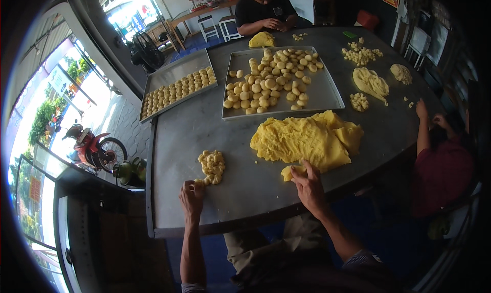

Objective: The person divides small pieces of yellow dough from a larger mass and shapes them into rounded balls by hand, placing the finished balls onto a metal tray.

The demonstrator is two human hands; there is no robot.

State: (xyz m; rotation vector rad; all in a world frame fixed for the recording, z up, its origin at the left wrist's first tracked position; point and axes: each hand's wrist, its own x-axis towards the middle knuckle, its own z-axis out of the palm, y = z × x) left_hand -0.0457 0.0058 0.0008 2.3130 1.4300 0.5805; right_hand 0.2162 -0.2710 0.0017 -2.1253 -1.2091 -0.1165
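My left hand (191, 201) is at the table's near left, its fingers closed on a small bit of pale dough at the lower end of a cluster of pale dough pieces (211, 165). My right hand (310, 190) holds a small chunk of yellow dough (288, 173) between thumb and fingers. That chunk is right beside a big yellow dough mass (302, 138), which has a rough, creased surface. Behind the mass, a metal tray (327, 91) carries many round dough balls (266, 83) in a loose heap.
A second tray (169, 75) at the left holds balls in rows. Dough lumps (371, 82) and small pieces (360, 53) lie at the right. One person (266, 12) sits across the metal table (204, 124); another (442, 165) works at the right edge.
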